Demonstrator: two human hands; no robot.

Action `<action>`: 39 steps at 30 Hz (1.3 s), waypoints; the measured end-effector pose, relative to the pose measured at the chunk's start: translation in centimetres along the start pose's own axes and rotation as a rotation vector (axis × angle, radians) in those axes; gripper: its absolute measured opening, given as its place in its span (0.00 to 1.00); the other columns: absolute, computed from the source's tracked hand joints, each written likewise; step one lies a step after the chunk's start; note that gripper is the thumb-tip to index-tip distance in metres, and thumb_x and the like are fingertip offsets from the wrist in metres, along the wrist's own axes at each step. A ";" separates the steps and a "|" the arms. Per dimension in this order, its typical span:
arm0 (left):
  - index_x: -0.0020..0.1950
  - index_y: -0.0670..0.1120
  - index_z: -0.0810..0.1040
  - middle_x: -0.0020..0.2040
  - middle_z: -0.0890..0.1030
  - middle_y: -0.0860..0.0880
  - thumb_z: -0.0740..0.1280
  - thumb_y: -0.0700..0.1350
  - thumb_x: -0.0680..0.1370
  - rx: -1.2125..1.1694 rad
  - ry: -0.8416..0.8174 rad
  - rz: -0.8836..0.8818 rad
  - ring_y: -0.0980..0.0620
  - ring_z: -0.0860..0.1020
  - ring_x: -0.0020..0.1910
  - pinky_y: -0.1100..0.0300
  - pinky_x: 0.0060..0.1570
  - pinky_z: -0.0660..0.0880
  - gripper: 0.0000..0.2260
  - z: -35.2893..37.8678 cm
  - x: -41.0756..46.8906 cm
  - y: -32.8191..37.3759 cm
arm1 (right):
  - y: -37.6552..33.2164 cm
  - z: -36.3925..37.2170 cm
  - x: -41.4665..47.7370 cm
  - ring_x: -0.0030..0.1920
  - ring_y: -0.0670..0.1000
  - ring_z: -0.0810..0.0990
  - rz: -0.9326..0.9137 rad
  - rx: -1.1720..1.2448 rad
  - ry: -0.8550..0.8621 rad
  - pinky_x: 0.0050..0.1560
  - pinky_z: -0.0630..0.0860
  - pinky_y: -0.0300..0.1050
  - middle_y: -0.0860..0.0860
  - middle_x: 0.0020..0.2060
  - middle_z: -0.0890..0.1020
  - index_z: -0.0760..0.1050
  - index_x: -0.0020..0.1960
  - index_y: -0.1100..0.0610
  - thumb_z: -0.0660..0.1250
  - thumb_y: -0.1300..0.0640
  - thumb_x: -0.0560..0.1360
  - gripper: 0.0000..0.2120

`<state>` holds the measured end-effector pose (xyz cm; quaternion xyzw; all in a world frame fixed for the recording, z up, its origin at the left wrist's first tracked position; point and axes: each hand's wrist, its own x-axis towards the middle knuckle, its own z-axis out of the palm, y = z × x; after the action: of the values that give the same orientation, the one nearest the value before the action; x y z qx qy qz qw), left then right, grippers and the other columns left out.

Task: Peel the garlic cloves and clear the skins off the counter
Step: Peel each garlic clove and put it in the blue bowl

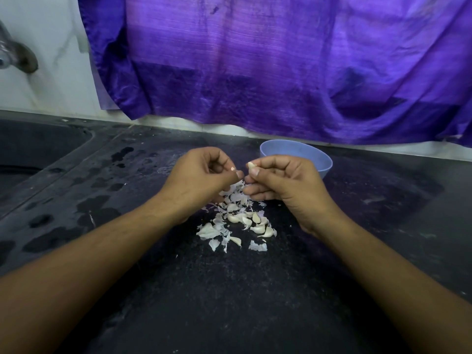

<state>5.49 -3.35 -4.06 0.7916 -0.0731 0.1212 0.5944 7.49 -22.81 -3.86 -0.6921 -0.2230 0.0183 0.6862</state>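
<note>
My right hand (283,180) pinches a small pale garlic clove (251,165) between thumb and fingers, above the dark counter (229,290). My left hand (201,175) is curled close beside it, and a tiny scrap of skin (232,169) sits at its fingertips. Below both hands lies a pile of white garlic skins (212,232) mixed with several cloves (258,221). A light blue bowl (293,152) stands just behind my right hand; its inside is mostly hidden.
A dark sink basin (38,149) sits at the left, with a metal tap (15,54) on the white wall above it. Purple cloth (281,67) hangs along the back wall. Water spots (102,205) mark the counter left of the pile.
</note>
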 end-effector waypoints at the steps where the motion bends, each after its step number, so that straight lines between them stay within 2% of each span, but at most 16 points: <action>1: 0.46 0.45 0.81 0.40 0.82 0.45 0.77 0.42 0.76 -0.006 -0.010 0.004 0.50 0.83 0.39 0.49 0.39 0.84 0.05 0.0 0.0 0.1 | 0.1 0.0 0.0 0.39 0.53 0.87 -0.011 -0.029 -0.006 0.44 0.85 0.47 0.60 0.42 0.87 0.82 0.55 0.64 0.71 0.64 0.79 0.06; 6: 0.45 0.45 0.83 0.44 0.84 0.40 0.72 0.38 0.78 -0.064 -0.051 -0.003 0.49 0.83 0.41 0.43 0.44 0.84 0.04 0.2 -0.3 0.5 | 0.4 -0.1 0.1 0.34 0.51 0.84 -0.080 -0.193 -0.025 0.38 0.82 0.41 0.59 0.41 0.86 0.84 0.55 0.60 0.71 0.63 0.79 0.07; 9: 0.43 0.44 0.84 0.43 0.85 0.45 0.69 0.38 0.79 -0.079 -0.047 -0.021 0.50 0.82 0.41 0.45 0.44 0.83 0.07 0.3 -0.4 0.7 | 0.4 -0.2 0.1 0.35 0.51 0.83 -0.116 -0.248 -0.030 0.40 0.83 0.44 0.62 0.43 0.86 0.85 0.56 0.61 0.71 0.63 0.79 0.07; 12: 0.46 0.42 0.85 0.43 0.86 0.47 0.69 0.42 0.80 -0.079 -0.036 -0.034 0.52 0.82 0.41 0.47 0.43 0.83 0.07 0.2 -0.3 0.7 | 0.4 -0.3 0.2 0.36 0.52 0.85 -0.123 -0.269 -0.022 0.41 0.83 0.44 0.56 0.40 0.87 0.85 0.56 0.61 0.71 0.63 0.79 0.07; 15: 0.46 0.43 0.86 0.42 0.86 0.47 0.74 0.49 0.78 -0.044 -0.053 -0.023 0.55 0.83 0.39 0.51 0.41 0.84 0.10 0.2 -0.3 0.5 | 0.5 -0.3 0.2 0.39 0.54 0.87 -0.143 -0.307 -0.020 0.44 0.84 0.47 0.56 0.39 0.87 0.85 0.55 0.59 0.71 0.64 0.79 0.07; 22: 0.48 0.39 0.86 0.42 0.86 0.44 0.74 0.41 0.78 -0.120 -0.090 -0.089 0.54 0.81 0.39 0.55 0.39 0.83 0.05 0.3 -0.2 0.6 | 0.4 -0.4 0.1 0.41 0.51 0.88 -0.170 -0.399 -0.026 0.47 0.85 0.50 0.50 0.40 0.88 0.86 0.55 0.58 0.71 0.62 0.80 0.07; 28: 0.47 0.39 0.86 0.45 0.87 0.43 0.73 0.39 0.79 -0.142 -0.111 -0.096 0.53 0.82 0.40 0.51 0.42 0.83 0.04 0.2 -0.2 0.6 | 0.5 -0.7 0.2 0.42 0.50 0.88 -0.177 -0.433 -0.021 0.48 0.85 0.49 0.49 0.41 0.88 0.86 0.55 0.58 0.72 0.63 0.79 0.07; 31: 0.46 0.39 0.86 0.41 0.86 0.45 0.73 0.39 0.78 -0.072 -0.077 -0.066 0.54 0.83 0.39 0.49 0.44 0.84 0.04 0.3 -0.3 0.6 | 0.5 -0.6 0.1 0.40 0.48 0.88 -0.184 -0.467 -0.009 0.47 0.85 0.47 0.47 0.39 0.88 0.86 0.54 0.57 0.73 0.63 0.78 0.06; 34: 0.41 0.40 0.86 0.37 0.85 0.46 0.74 0.39 0.76 -0.027 -0.025 -0.056 0.54 0.82 0.37 0.51 0.43 0.84 0.04 0.6 -0.3 0.5 | 0.6 -0.3 0.0 0.39 0.47 0.88 -0.204 -0.509 -0.015 0.45 0.85 0.45 0.48 0.41 0.88 0.86 0.54 0.57 0.73 0.62 0.78 0.06; 37: 0.40 0.39 0.85 0.38 0.85 0.42 0.74 0.38 0.75 -0.027 0.019 -0.072 0.53 0.82 0.36 0.51 0.42 0.84 0.04 0.8 -0.3 0.5 | 0.7 0.0 -0.1 0.40 0.47 0.88 -0.210 -0.495 -0.021 0.45 0.85 0.45 0.49 0.42 0.88 0.86 0.54 0.56 0.73 0.63 0.78 0.06; 39: 0.40 0.39 0.84 0.40 0.86 0.40 0.74 0.37 0.75 -0.043 0.020 -0.083 0.52 0.82 0.37 0.51 0.42 0.84 0.04 0.8 -0.4 0.6 | 0.6 0.0 -0.1 0.41 0.48 0.88 -0.205 -0.474 -0.033 0.47 0.85 0.49 0.49 0.42 0.88 0.86 0.54 0.57 0.74 0.62 0.78 0.06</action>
<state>5.03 -4.35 -3.82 0.7799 -0.0368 0.1027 0.6163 7.57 -22.78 -4.49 -0.8070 -0.3013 -0.0928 0.4994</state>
